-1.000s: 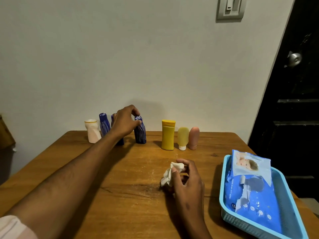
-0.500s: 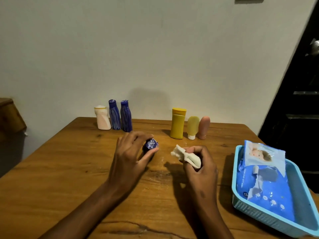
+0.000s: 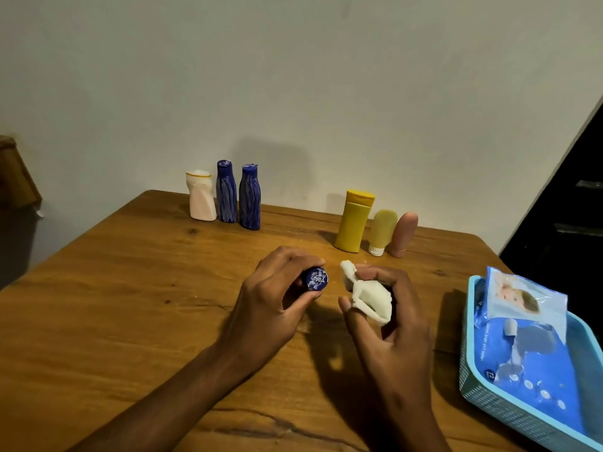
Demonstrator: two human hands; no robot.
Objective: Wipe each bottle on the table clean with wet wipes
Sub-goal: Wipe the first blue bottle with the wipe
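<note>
Two hands over a wooden table, one gripping a blue bottle, the other a crumpled wet wipe.

Head view: the left hand (image 3: 270, 308) curls its fingers and thumb around a dark blue bottle (image 3: 316, 278), whose round end faces the camera, near the middle of the table (image 3: 114, 305). Just to its right, apart from the bottle, the right hand (image 3: 391, 324) pinches a bunched white wet wipe (image 3: 370, 296) between thumb and fingers. Along the far edge stand a white bottle (image 3: 200, 199) and two upright blue bottles (image 3: 238, 195) at left; further right are a yellow bottle (image 3: 354, 221), a pale yellow tube (image 3: 382, 231) and a pink tube (image 3: 404, 234), close together. At the near right, a light blue basket (image 3: 470, 370) holds a blue pack of wet wipes (image 3: 535, 363) with its flap peeled up.
</note>
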